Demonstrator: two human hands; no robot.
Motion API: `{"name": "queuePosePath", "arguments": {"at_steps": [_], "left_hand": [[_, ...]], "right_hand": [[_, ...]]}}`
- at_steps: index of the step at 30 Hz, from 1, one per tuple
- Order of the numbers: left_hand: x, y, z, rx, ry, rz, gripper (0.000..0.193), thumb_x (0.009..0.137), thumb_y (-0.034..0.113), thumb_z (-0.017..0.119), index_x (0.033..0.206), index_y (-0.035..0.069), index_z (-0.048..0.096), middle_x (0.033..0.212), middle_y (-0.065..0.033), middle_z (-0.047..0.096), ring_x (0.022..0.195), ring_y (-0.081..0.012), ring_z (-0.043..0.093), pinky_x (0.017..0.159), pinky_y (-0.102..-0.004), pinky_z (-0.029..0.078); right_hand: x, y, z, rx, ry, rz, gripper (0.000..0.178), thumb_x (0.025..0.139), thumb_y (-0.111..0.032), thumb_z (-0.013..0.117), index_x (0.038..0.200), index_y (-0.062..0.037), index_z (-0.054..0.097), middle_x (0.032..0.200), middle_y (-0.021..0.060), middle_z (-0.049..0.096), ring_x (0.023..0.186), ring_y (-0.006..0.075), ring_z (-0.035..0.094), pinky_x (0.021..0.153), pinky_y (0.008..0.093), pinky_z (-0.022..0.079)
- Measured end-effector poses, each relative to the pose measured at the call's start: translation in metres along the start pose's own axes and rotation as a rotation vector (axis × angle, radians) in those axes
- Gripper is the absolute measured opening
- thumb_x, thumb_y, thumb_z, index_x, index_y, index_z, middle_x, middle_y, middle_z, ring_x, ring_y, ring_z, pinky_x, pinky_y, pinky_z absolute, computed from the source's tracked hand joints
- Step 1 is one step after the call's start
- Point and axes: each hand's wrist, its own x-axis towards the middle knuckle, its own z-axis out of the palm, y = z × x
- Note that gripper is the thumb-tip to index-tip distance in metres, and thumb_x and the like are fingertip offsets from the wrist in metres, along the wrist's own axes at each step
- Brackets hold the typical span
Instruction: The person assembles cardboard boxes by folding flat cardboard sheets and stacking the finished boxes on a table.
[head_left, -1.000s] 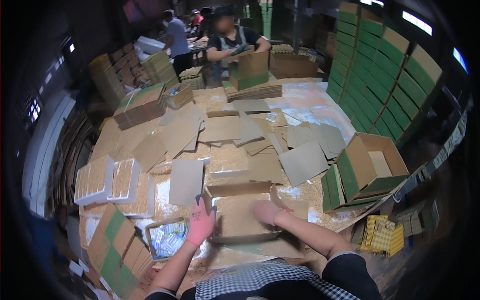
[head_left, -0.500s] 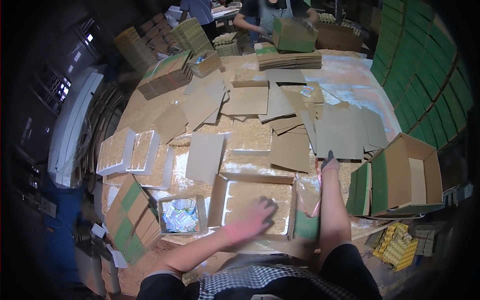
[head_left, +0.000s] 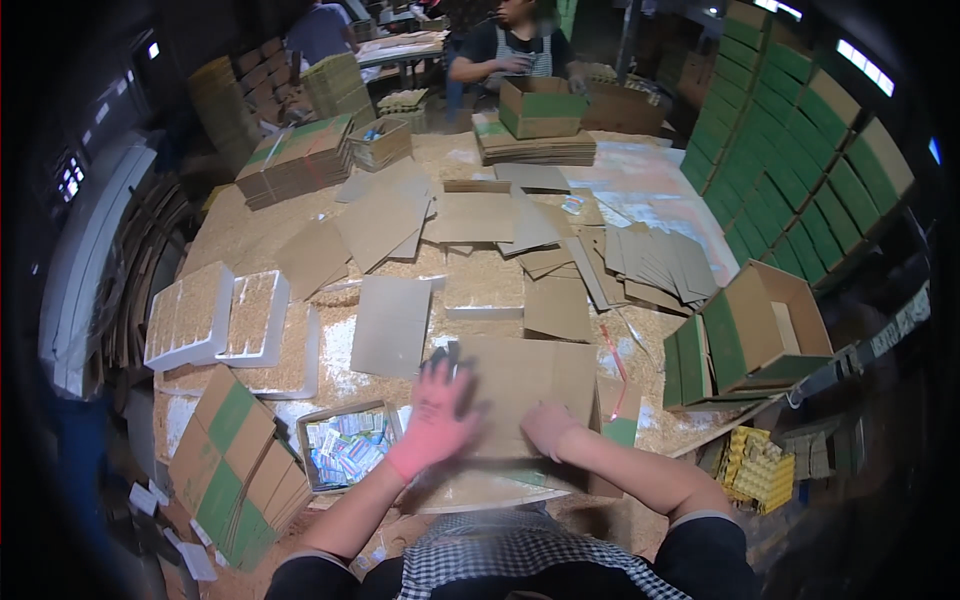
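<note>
A brown cardboard sheet (head_left: 535, 375) lies over the box in front of me, hiding what is inside it. My left hand (head_left: 438, 412), in a pink glove with dark fingertips, rests with fingers spread at the sheet's left side. Farther right, my right hand (head_left: 553, 430), also gloved in pink, presses on the sheet with its fingers curled in. Beside my left forearm stands an open carton (head_left: 350, 446) full of small printed packets. To the right of the covered box, a pink strap (head_left: 617, 370) trails across the table.
Loose cardboard sheets (head_left: 655, 262) and white trays topped with brown grains (head_left: 190, 315) cover the table. Folded green-striped cartons (head_left: 235, 450) lean at left; an open carton (head_left: 765, 325) stands at right. A co-worker (head_left: 515, 60) handles a box at the far side.
My right hand has come from the grey sheets at right to the box. A sheet now covers the box's grainy filling. My left hand has moved up and left; the view has shifted.
</note>
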Motion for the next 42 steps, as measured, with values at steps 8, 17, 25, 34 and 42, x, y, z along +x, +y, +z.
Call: {"name": "queuePosePath", "arguments": {"at_steps": [8, 17, 25, 34, 42], "left_hand": [[-0.063, -0.139, 0.070, -1.215, 0.002, -0.578, 0.046, 0.098, 0.029, 0.051, 0.134, 0.001, 0.048, 0.134, -0.0119, 0.052, 0.123, -0.0250, 0.051, 0.102, -0.0374, 0.043], [-0.061, -0.085, 0.188, -0.771, -0.084, -0.593, 0.069, 0.085, 0.037, 0.073, 0.131, -0.004, 0.043, 0.130, -0.0218, 0.054, 0.119, -0.0315, 0.055, 0.097, -0.0425, 0.046], [-0.002, 0.047, 0.055, -2.062, -0.286, -0.789, 0.063, 0.098, 0.042, 0.052, 0.148, 0.008, 0.034, 0.148, -0.0139, 0.042, 0.134, -0.0310, 0.043, 0.113, -0.0484, 0.034], [0.253, 0.306, 0.100, -1.537, -0.927, -0.435, 0.055, 0.097, 0.045, 0.053, 0.139, 0.010, 0.046, 0.121, -0.0050, 0.049, 0.107, -0.0181, 0.045, 0.091, -0.0349, 0.037], [0.321, 0.402, 0.133, -0.951, -1.008, -0.256, 0.050, 0.096, 0.048, 0.055, 0.130, 0.012, 0.057, 0.093, 0.0033, 0.057, 0.080, -0.0061, 0.049, 0.068, -0.0225, 0.041]], "right_hand": [[-0.087, 0.043, 0.039, 1.015, 0.790, 0.249, 0.032, 0.086, -0.019, 0.060, 0.112, -0.0006, 0.063, 0.098, 0.0148, 0.067, 0.095, 0.0247, 0.065, 0.084, 0.0355, 0.051], [0.030, 0.055, 0.119, 1.347, 0.548, 0.431, 0.081, 0.083, -0.053, 0.068, 0.139, 0.0015, 0.044, 0.135, 0.0249, 0.052, 0.126, 0.0351, 0.051, 0.106, 0.0409, 0.039], [-0.069, 0.135, 0.067, 1.136, 1.057, 0.019, 0.058, 0.092, -0.032, 0.061, 0.141, -0.0059, 0.045, 0.137, 0.0197, 0.052, 0.124, 0.0287, 0.051, 0.105, 0.0404, 0.040], [-0.352, 0.371, 0.286, 1.716, 2.136, 0.601, 0.043, 0.102, -0.018, 0.042, 0.139, 0.0045, 0.042, 0.138, 0.0135, 0.048, 0.124, 0.0248, 0.047, 0.109, 0.0338, 0.033], [-0.286, 0.379, 0.377, 0.623, 1.545, 1.331, 0.034, 0.101, -0.020, 0.043, 0.125, 0.0037, 0.048, 0.121, 0.0189, 0.055, 0.108, 0.0266, 0.052, 0.095, 0.0378, 0.040]]}}
